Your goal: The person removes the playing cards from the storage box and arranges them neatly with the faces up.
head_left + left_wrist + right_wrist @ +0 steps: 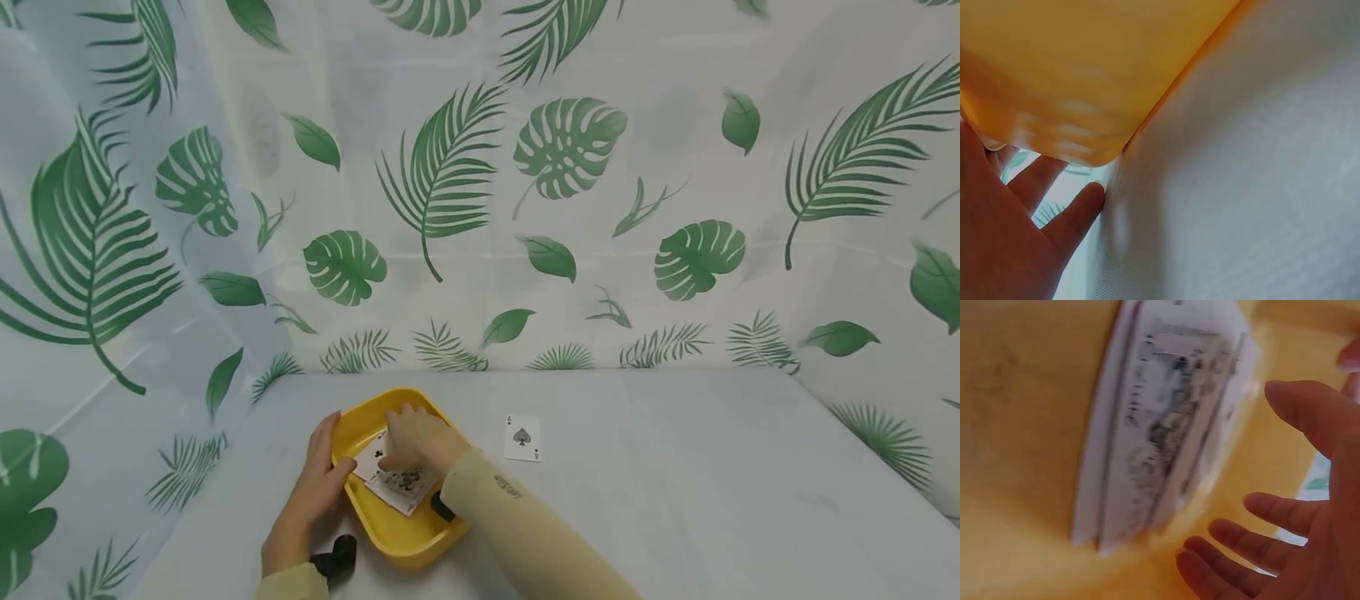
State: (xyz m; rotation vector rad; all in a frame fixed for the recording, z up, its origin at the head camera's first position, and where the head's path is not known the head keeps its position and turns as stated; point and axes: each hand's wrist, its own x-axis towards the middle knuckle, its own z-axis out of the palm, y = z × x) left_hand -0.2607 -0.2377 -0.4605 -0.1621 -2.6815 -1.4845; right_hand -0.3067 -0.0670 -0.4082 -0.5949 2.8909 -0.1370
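A yellow plastic tray [408, 546] stands tilted in angle on the table, with several playing cards [401, 487] in a loose pile inside. My left hand [318, 479] holds the tray's left side, thumb over the rim and fingers along the outer wall. In the left wrist view, two of its fingers [1075, 219] stretch past the tray's corner. Inside the tray, my right hand [420, 437] reaches over the cards. The right wrist view shows its fingers spread and slightly bent beside the pile, with nothing between them. A joker card [1147, 437] lies face up on the pile.
An ace of spades [522, 437] lies face up on the white tabletop [660, 492], right of the tray. Leaf-patterned sheeting [562, 275] rises behind the table and along both sides. A black wrist strap mount [337, 560] sits on the left wrist.
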